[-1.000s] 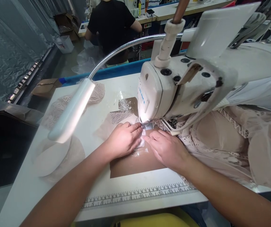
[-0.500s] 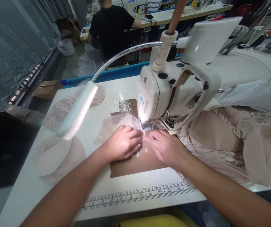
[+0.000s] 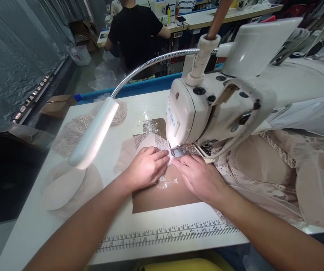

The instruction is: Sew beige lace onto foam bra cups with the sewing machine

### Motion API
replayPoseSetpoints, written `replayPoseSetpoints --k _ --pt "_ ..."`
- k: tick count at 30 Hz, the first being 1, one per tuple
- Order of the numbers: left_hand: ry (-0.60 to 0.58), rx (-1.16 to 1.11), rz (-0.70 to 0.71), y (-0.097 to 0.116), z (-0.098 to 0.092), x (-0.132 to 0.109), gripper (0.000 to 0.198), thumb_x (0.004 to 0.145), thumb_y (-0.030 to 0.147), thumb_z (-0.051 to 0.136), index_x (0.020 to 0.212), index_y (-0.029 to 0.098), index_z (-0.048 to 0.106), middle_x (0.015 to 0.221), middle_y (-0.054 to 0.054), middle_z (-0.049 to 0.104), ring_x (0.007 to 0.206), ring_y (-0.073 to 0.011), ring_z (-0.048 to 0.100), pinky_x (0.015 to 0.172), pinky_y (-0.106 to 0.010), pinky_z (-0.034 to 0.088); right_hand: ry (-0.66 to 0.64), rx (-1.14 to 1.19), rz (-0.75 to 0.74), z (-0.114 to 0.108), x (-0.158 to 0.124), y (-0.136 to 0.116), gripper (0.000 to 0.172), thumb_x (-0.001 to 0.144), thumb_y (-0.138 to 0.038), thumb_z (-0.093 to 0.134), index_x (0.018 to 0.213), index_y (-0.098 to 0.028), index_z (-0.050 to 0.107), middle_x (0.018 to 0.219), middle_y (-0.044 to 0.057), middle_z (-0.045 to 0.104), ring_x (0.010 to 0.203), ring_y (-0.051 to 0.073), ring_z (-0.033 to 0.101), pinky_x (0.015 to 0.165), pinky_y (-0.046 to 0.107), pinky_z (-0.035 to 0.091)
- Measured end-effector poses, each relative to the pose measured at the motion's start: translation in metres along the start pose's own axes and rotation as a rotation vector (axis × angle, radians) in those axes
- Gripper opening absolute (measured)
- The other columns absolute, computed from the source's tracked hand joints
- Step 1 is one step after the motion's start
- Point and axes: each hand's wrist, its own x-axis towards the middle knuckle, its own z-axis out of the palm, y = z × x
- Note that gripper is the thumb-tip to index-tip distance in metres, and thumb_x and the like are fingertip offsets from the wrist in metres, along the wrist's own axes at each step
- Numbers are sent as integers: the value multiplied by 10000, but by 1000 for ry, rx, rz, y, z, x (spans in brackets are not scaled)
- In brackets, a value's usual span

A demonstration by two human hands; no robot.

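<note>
A white Juki sewing machine (image 3: pixel 190 113) stands on a white table (image 3: pixel 51 222). My left hand (image 3: pixel 146 167) lies knuckles up just left of the needle, its fingers curled down onto a piece of pale lace fabric (image 3: pixel 162 145). My right hand (image 3: pixel 200 177) rests close beside it on the right, fingers pressed flat on the same lace in front of the presser foot (image 3: pixel 178 151). Both hands sit over a brown sheet (image 3: pixel 162 197) on the table. The needle itself is hidden behind the machine head.
A gooseneck lamp (image 3: pixel 94 131) hangs over the table's left half. Lace cup pieces (image 3: pixel 71 131) and a foam pad (image 3: pixel 63 188) lie left; a heap of beige lace garments (image 3: pixel 277 165) lies right. A printed ruler (image 3: pixel 164 233) runs along the front edge. A person in black (image 3: pixel 135 30) sits beyond.
The lace has fed a little further back under the presser foot. Both hands have stayed pressed on it, shifting only slightly toward the needle.
</note>
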Motion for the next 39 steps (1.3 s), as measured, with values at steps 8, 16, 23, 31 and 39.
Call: replayPoseSetpoints --k 8,16,23,31,39 --pt "43 -8 -131 -9 1 1 371 916 343 435 1196 166 603 1238 -120 592 1093 -282 505 924 -450 405 73 72 -47 0 -1 3 350 857 -101 463 1147 -153 652 938 48 683 795 175 577 671 282 425" --pt "139 27 -309 -21 5 -2 345 904 283 440 1185 182 614 1264 -99 581 1182 -285 461 969 -462 389 106 139 -77 1 -2 6 281 898 -152 446 1062 -143 675 882 58 662 768 169 597 695 286 454" --pt "106 92 -477 -25 -2 -7 350 912 305 420 1198 201 593 1303 -94 543 1204 -280 450 969 -449 403 187 144 -194 5 -3 11 286 926 -195 403 1023 -142 667 906 86 666 790 191 620 699 318 475" --pt "36 282 -856 -19 -78 -80 569 878 499 441 1289 106 441 1333 -211 485 1255 -371 412 991 -533 351 197 206 -201 7 -6 15 291 925 -252 404 1032 -187 667 936 78 661 817 201 628 693 323 500" --pt "89 79 -1236 -8 -85 -207 409 868 467 397 1001 112 550 1122 -166 594 1083 -307 552 898 -405 457 206 227 -212 7 -5 14 282 915 -213 417 1009 -161 679 931 87 668 823 201 629 730 338 519"
